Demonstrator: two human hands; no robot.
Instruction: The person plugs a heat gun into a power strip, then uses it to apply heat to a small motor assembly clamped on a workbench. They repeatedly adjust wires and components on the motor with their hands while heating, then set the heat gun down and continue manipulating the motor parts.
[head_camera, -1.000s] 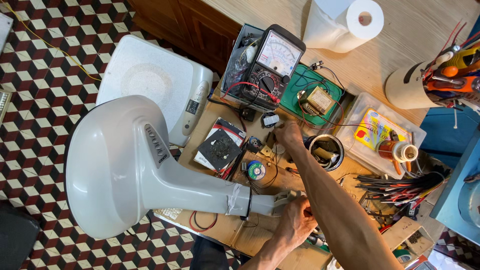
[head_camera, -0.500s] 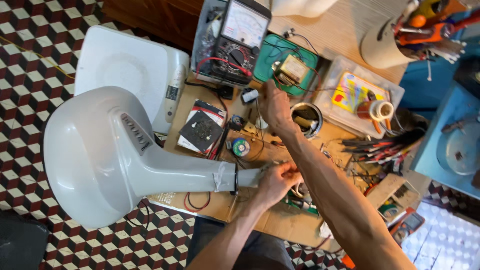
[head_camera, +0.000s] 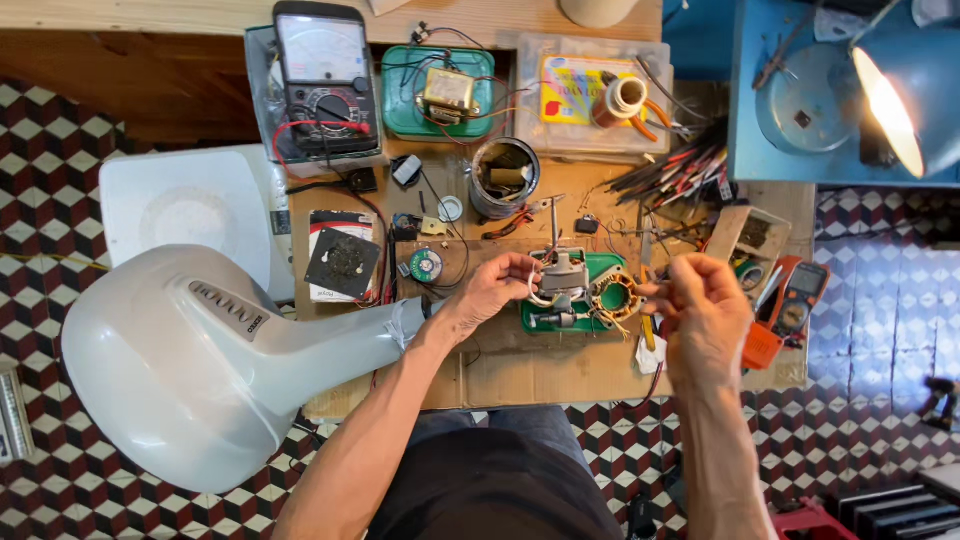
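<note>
My left hand (head_camera: 492, 290) is curled on a white wire loop beside a small grey motor part (head_camera: 563, 274). That part stands on a green tray (head_camera: 536, 322) at the middle of the cardboard-covered bench. A copper-wound stator coil (head_camera: 613, 295) lies on the same tray. My right hand (head_camera: 703, 312) hovers just right of the coil, with its fingertips pinched on thin wire leads running from it. A large white fan housing (head_camera: 190, 350) lies to the left, its neck pointing at the bench by my left forearm.
At the back stand an analog multimeter (head_camera: 324, 80), a green box with a transformer (head_camera: 440, 92), a clear box with a solder spool (head_camera: 604, 98) and a metal tin (head_camera: 505, 176). An orange digital meter (head_camera: 790, 312) lies at the right. A lit lamp (head_camera: 893, 100) hangs over a blue stand.
Both hands have left the fan's neck and the back of the bench and now meet at the green tray. The view has swung to the right.
</note>
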